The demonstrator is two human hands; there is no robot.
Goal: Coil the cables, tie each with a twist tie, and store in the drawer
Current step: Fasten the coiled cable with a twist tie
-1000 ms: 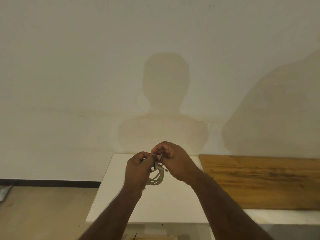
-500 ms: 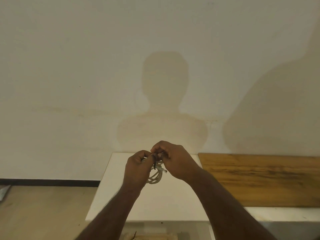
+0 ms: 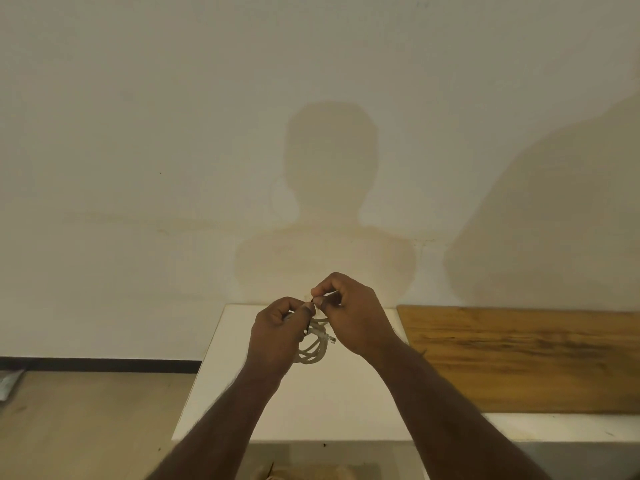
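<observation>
Here the left hand (image 3: 277,336) grips a coiled white cable (image 3: 313,348) above the white table (image 3: 332,403), while the right hand (image 3: 353,315) pinches a dark twist tie (image 3: 312,301).

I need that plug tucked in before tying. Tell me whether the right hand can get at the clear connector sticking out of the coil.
Probably yes. The connector juts out uncovered just below the right hand, nothing lying between them. But that hand is pinching something dark at the top of the coil, so it would have to let go first.
</observation>
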